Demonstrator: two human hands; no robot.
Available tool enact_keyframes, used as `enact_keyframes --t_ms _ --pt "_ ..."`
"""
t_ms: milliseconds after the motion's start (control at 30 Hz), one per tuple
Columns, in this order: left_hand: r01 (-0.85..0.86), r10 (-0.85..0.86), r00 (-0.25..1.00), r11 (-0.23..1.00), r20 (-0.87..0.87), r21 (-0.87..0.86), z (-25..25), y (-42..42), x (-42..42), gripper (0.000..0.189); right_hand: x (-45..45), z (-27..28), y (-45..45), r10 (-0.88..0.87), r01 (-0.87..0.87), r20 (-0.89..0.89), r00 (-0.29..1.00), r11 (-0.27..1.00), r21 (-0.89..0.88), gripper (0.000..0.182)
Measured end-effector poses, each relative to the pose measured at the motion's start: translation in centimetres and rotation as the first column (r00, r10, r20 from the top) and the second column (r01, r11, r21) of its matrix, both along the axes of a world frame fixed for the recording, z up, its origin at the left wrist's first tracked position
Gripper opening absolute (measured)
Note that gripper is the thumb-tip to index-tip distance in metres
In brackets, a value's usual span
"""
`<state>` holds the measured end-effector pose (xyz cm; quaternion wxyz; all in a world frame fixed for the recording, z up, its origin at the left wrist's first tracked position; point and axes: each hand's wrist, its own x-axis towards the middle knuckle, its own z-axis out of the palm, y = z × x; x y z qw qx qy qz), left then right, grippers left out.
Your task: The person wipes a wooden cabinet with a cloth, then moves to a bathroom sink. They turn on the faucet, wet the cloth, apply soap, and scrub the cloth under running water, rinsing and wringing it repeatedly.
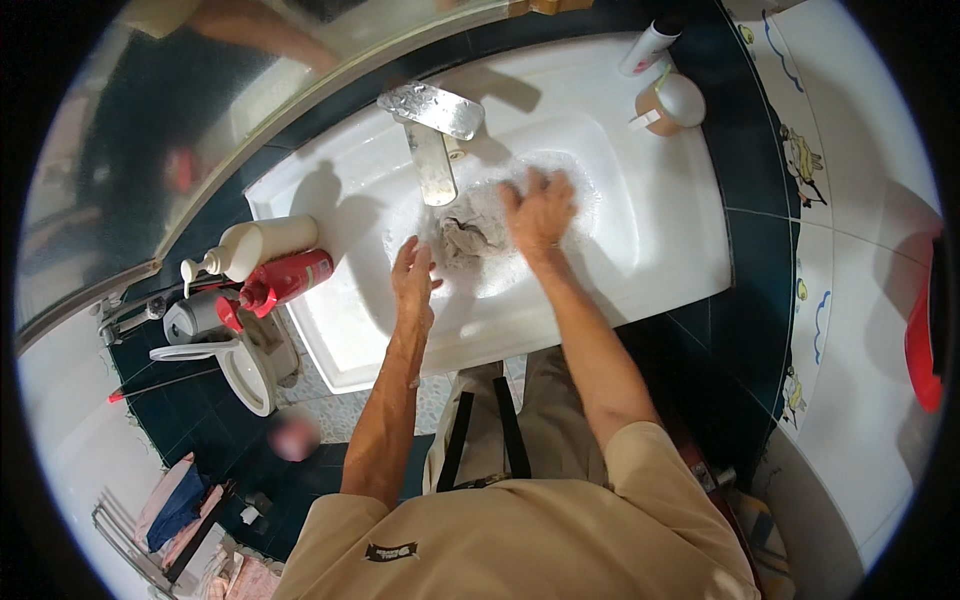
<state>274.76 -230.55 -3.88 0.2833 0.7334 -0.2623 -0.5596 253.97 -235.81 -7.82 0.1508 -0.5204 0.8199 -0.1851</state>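
A wet grey-beige cloth (469, 234) lies bunched in foamy water in the white washbasin (660, 247), just below the metal tap (433, 165). To the left of the cloth is my left hand (414, 271), over the basin with fingers apart and nothing held. My right hand (541, 210) is spread, palm down, at the cloth's right side over the suds. It grips nothing; whether it touches the water cannot be told. Part of the cloth is hidden by foam.
A cream pump bottle (262, 246) and a red bottle (292, 281) stand on the basin's left edge. At the back right are a white spray can (646, 49) and a tan cup (660, 112). A mirror (150, 135) borders the upper left; a toilet (251, 375) stands beyond the basin's left side.
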Motion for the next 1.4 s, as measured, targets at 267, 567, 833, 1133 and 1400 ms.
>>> enact_keyframes --t_ms 267,567,833,1133,1400 --pt "-0.194 0.246 0.429 0.965 -0.869 0.177 -8.5 -1.8 4.3 0.073 10.5 6.4 2.2 0.215 -0.341 0.809 0.547 0.940 -0.019 0.029" --pt "-0.294 0.317 0.810 0.947 -0.494 0.126 -5.7 -3.2 -3.0 0.047 11.1 4.9 3.1 0.155 -0.101 0.459 0.875 0.985 -0.140 0.040" --pt "-0.201 0.100 0.850 0.969 -0.517 -0.143 -5.6 -1.7 -2.1 0.045 12.2 7.1 4.9 0.248 -0.152 0.434 0.866 0.958 -0.244 0.040" --pt "-0.096 0.090 0.973 0.995 -0.212 -0.020 0.7 -2.9 -1.3 0.068 -3.2 -1.6 0.4 -0.132 0.142 0.171 0.976 0.989 -0.048 0.028" --pt "-0.113 0.147 0.969 0.979 -0.200 0.172 -0.7 -1.9 0.3 0.072 3.3 -2.5 -0.9 -0.007 0.002 0.057 0.998 0.997 0.081 0.034"
